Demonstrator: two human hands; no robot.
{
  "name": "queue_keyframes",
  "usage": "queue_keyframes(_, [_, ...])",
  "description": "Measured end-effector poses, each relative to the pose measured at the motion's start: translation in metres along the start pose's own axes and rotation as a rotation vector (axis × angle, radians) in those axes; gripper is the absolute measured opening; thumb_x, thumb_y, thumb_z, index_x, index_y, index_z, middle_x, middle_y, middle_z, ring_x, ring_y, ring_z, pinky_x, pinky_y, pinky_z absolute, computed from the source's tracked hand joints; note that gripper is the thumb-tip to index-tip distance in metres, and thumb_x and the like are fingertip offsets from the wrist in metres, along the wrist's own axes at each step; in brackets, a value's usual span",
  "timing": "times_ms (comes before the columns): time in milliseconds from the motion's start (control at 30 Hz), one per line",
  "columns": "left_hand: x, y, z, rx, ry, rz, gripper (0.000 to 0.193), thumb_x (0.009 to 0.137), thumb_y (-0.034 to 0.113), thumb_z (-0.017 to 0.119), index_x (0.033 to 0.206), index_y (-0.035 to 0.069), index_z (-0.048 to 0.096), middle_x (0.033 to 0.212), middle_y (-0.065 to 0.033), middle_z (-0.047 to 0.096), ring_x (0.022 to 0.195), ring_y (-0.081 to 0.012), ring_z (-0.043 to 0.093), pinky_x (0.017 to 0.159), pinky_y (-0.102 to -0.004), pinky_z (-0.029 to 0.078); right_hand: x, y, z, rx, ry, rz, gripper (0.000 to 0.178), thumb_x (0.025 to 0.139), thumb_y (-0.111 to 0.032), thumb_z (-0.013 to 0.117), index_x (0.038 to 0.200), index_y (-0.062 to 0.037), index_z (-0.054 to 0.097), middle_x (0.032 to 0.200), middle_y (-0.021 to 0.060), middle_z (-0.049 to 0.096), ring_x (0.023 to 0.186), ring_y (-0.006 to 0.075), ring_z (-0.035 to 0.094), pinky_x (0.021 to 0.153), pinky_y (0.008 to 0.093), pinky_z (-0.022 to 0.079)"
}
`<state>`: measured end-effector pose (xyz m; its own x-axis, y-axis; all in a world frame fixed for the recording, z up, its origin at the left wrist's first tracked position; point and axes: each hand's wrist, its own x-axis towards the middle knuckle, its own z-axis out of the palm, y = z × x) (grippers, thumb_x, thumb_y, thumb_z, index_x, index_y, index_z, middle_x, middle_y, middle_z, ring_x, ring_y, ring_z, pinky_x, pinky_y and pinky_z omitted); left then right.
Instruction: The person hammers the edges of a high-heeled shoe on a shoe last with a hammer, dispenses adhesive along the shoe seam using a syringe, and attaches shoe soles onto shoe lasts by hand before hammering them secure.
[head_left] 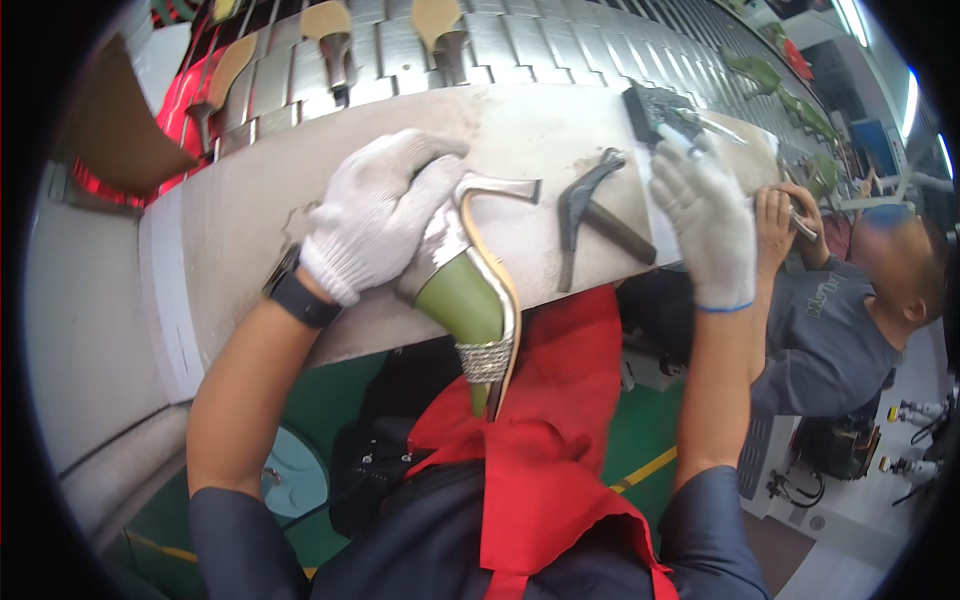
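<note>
My left hand (375, 205), in a white knit glove, is closed around the back of a silver high-heeled shoe (440, 240). A green shoe last (462, 300) fills the shoe, and a glittery band crosses its front. The heel points right over the bench, while the toe hangs toward me past the bench edge. My right hand (705, 215), also gloved, is raised beside a black box of small tools (660, 112). A pale blue tip shows by its blurred fingers; whether they grip it is unclear. Between the hands lies a hammer (580, 205) with a dark curved head.
Beyond the pale bench (530, 125) runs a metal slatted conveyor (560, 45) carrying several shoe parts, including a tan sole with a heel (437, 30). A red glow lights its left end. At right, a co-worker (830, 330) in grey sits close, hands near my right forearm.
</note>
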<state>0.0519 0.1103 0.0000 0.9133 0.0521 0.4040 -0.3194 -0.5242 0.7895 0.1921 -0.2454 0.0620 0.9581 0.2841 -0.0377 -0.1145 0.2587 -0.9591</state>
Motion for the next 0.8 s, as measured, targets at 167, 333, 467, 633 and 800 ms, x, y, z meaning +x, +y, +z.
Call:
queue_keyframes(167, [-0.006,-0.005,-0.002,-0.029,0.004,-0.022,0.032,0.109,0.017,0.063,0.128,-0.006,0.074,0.117,-0.0202,0.078,0.112,-0.0262,0.074,0.102,-0.0375,0.056,0.006,-0.014,0.016,-0.003,-0.137,0.031,0.056,0.108,-0.015,0.069,0.157,0.0018,0.047,0.139,0.0260,0.068,0.125,0.0345,0.073,0.105,0.0483,0.061])
queue_keyframes(333, [-0.011,-0.007,-0.005,-0.063,0.004,-0.027,0.030,0.108,0.013,0.065,0.129,-0.006,0.074,0.118,-0.0185,0.079,0.110,-0.0239,0.074,0.102,-0.0357,0.057,-0.122,-0.008,0.109,-0.206,-0.116,0.061,0.095,0.084,-0.032,0.097,0.156,0.0032,0.047,0.133,0.0250,0.070,0.116,0.0345,0.074,0.104,0.0458,0.060])
queue_keyframes(467, [-0.009,-0.007,-0.008,-0.013,-0.002,0.004,0.030,0.108,0.013,0.065,0.129,-0.006,0.074,0.118,-0.0184,0.078,0.109,-0.0235,0.074,0.101,-0.0353,0.057,-0.170,-0.007,0.104,-0.265,-0.492,0.104,0.117,0.055,-0.026,0.114,0.149,0.0036,0.051,0.138,0.0281,0.068,0.120,0.0329,0.075,0.106,0.0454,0.058])
queue_keyframes(633, [-0.009,-0.008,-0.007,-0.037,0.005,0.001,0.031,0.108,0.014,0.066,0.130,-0.006,0.074,0.116,-0.0195,0.078,0.109,-0.0249,0.075,0.100,-0.0358,0.057,-0.173,0.006,0.105,-0.125,-0.650,0.174,0.129,0.051,-0.018,0.116,0.156,0.0083,0.046,0.140,0.0414,0.063,0.124,0.0430,0.073,0.111,0.0505,0.059])
queue_keyframes(800, [-0.009,-0.005,-0.011,-0.018,-0.008,0.006,0.031,0.108,0.015,0.066,0.130,-0.006,0.074,0.117,-0.0195,0.077,0.109,-0.0258,0.075,0.100,-0.0362,0.057,-0.162,-0.003,0.114,-0.346,-0.765,0.247,0.128,0.048,-0.020,0.116,0.155,0.0041,0.050,0.139,0.0409,0.065,0.121,0.0400,0.075,0.107,0.0479,0.061])
